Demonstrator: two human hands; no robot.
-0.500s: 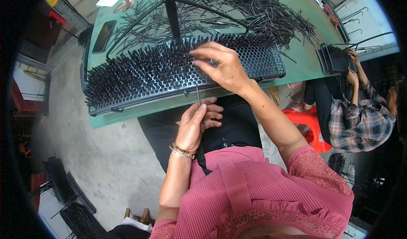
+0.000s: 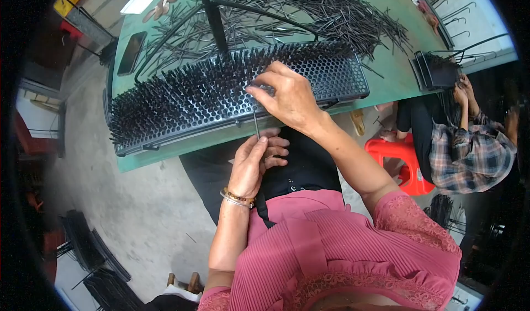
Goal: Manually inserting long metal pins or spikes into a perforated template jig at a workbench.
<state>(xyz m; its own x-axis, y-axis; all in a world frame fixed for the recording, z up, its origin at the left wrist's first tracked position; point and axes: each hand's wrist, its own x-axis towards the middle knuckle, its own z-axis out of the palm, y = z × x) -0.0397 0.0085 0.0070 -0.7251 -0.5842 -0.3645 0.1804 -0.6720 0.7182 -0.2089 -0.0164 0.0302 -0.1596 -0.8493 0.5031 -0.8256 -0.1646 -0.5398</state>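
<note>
A long black board [image 2: 337, 76] full of round holes lies along the table's near edge. Dark bristle-like strips [image 2: 176, 87] stand in the holes over its left and middle part, while holes show bare toward the right. Below the board's front edge, my left hand [image 2: 255, 159] pinches a thin metal rod [image 2: 256, 124] between thumb and forefinger, its other fingers loosely spread. The rod points up to the front edge. My right hand [image 2: 287, 93] is over the middle of the board, thumb and curled fingers close together at the holes. What they pinch, if anything, is too small to tell.
Loose black strips [image 2: 331, 13] lie heaped on the green table [image 2: 386, 82] behind a black metal frame [image 2: 215, 24]. A phone [image 2: 132, 52] rests at the left. On the right, a co-worker in a plaid shirt [image 2: 469, 156] handles a similar board, beside a red stool [image 2: 395, 151].
My right hand has drawn slightly down toward the board's front edge, its fingers curling more. My left hand keeps its hold on the rod. The whole view has shifted a little.
</note>
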